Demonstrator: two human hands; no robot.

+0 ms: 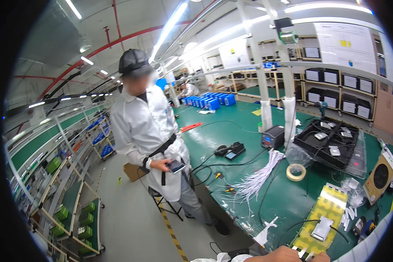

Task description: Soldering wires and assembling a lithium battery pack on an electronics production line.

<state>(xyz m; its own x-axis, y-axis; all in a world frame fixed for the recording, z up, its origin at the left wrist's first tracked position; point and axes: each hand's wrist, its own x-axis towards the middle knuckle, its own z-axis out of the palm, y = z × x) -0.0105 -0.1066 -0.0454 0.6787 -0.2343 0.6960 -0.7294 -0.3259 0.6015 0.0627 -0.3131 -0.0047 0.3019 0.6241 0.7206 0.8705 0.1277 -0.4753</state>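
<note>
At the lower right edge, my left hand (pixel 280 254) and my right hand (pixel 321 257) meet the near end of a yellow, flat block-shaped pack (pixel 332 203). Both hands look curled, and the picture's edge cuts off much of them. Small white strips (pixel 301 252) show between them; whether the fingers pinch these is hidden. On the pack lies a silver-white rectangular module (pixel 322 229), with black cables (pixel 292 225) running out from its two sides.
Left of the pack, a bundle of white wires (pixel 260 174) and a tape roll (pixel 296 172) lie on the green table (pixel 231 126). Behind stand a soldering station (pixel 273 137) and black tray (pixel 329 142); a beige fan unit (pixel 381 174) is right. A person (pixel 146 126) holds a phone (pixel 175 166).
</note>
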